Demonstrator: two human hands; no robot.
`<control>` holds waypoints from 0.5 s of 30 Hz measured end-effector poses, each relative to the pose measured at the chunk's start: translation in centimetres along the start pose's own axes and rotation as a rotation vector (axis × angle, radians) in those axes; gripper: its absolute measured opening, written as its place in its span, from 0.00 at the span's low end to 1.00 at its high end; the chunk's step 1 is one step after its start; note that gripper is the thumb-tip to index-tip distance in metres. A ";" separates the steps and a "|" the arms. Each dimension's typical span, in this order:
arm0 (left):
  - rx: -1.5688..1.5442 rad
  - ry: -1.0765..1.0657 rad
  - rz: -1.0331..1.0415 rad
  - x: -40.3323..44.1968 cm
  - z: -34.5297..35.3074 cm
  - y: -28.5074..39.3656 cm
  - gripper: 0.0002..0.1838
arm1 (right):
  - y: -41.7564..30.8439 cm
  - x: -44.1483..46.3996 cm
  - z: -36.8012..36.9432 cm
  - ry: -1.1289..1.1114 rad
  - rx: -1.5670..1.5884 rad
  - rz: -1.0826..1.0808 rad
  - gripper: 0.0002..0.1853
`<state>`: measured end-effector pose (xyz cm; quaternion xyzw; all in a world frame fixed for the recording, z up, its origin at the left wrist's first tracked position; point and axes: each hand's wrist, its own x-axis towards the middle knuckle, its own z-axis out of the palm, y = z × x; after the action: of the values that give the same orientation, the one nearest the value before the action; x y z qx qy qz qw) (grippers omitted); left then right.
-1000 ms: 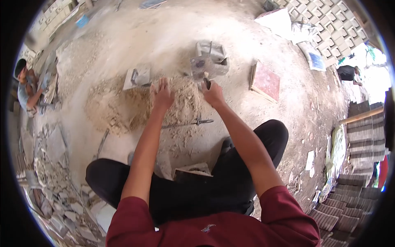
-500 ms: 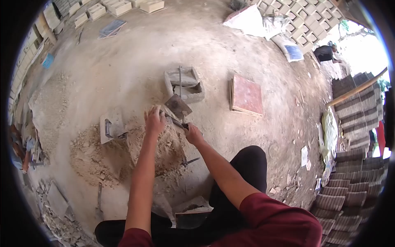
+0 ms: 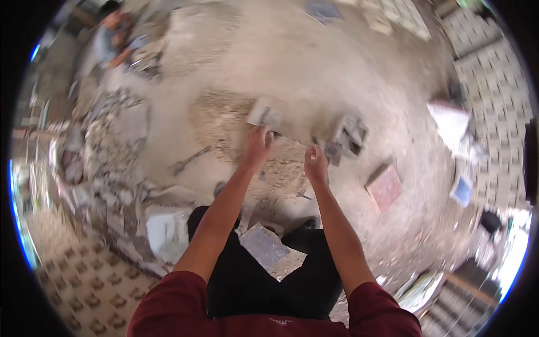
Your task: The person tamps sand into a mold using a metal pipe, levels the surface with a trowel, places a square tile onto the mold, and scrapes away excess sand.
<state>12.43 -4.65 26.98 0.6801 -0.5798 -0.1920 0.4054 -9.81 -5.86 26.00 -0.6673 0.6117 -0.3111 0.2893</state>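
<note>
My left hand reaches over the near edge of a pale plate with a handle, its fingers bent and smeared by motion; whether it grips anything is unclear. To its right, my right hand is closed, with a dark handle end just past its fingertips. A trowel blade lies beside that hand, against a grey block mould. Loose sandy mix is heaped below and between my hands, with more to the left.
A reddish board stack lies at the right. A metal tool rests on the floor at the left, near rubble. A grey slab sits between my legs. Another person is at the upper left.
The view has turned, shifting the mould and boards rightward and bringing the other person back into sight. My left hand has moved from beside the trowel to the pale plate.
</note>
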 end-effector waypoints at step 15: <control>-0.013 0.544 -0.416 -13.6 -47.2 10.8 0.05 | -49.3 -10.2 -0.1 -0.531 0.302 -0.153 0.20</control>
<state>36.70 23.72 60.70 0.8075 -0.2978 -0.0859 0.5018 20.87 8.41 63.29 -0.7188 0.4096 -0.2342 0.5106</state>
